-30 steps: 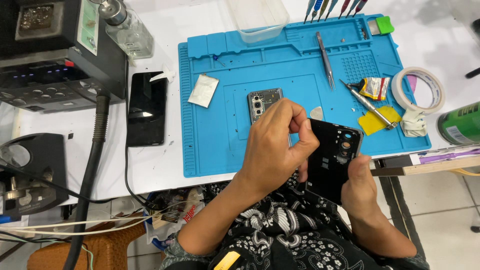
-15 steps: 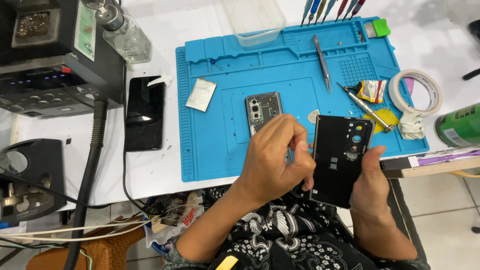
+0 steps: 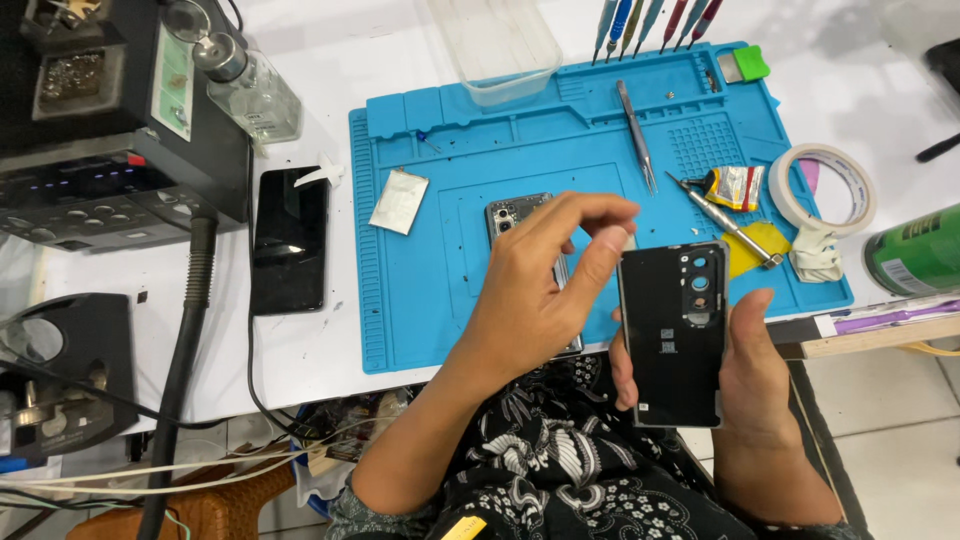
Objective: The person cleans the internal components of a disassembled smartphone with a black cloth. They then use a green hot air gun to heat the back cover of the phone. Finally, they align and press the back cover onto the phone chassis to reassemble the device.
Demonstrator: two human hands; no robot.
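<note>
My right hand (image 3: 757,385) holds a black phone back cover (image 3: 668,345) upright by its right edge, over the table's front edge, camera cut-outs at the top. My left hand (image 3: 525,305) hovers just left of it. Its thumb and fingertips are pinched together by the cover's top-left corner, and I see nothing between them. Behind the left hand, an opened phone body (image 3: 512,213) lies on the blue work mat (image 3: 420,300), partly hidden by my fingers.
On the mat lie tweezers (image 3: 635,135), a screwdriver (image 3: 728,222), a small tube (image 3: 737,186) and a silver foil piece (image 3: 398,202). A tape roll (image 3: 822,188) and green can (image 3: 915,250) sit right. A black phone (image 3: 290,240), glass bottle (image 3: 245,85) and rework station (image 3: 100,150) stand left.
My left hand has lifted off the back cover and drawn left, fingertips now pinched at its top corner. The cover has been turned upright in my right hand.
</note>
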